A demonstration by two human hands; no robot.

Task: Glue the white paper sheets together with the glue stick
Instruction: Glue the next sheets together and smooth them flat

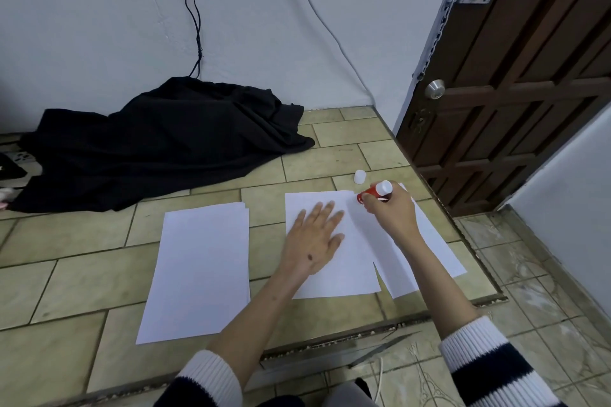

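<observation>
A white sheet (pixel 350 271) lies on the tiled platform, and my left hand (pixel 314 239) presses flat on it with fingers spread. A second sheet (pixel 439 248) sticks out from under it at an angle on the right. My right hand (pixel 390 211) grips a red glue stick (pixel 372 192) with a white end, its tip down at the top edge of the upper sheet. The white cap (pixel 359 176) stands on the tiles just beyond. A separate stack of white sheets (pixel 201 271) lies to the left.
A black cloth (pixel 158 139) is heaped at the back left against the wall, with cables hanging above it. The platform's edge (pixel 476 235) drops to a lower floor at the right and front. A brown door (pixel 515 76) stands at the right.
</observation>
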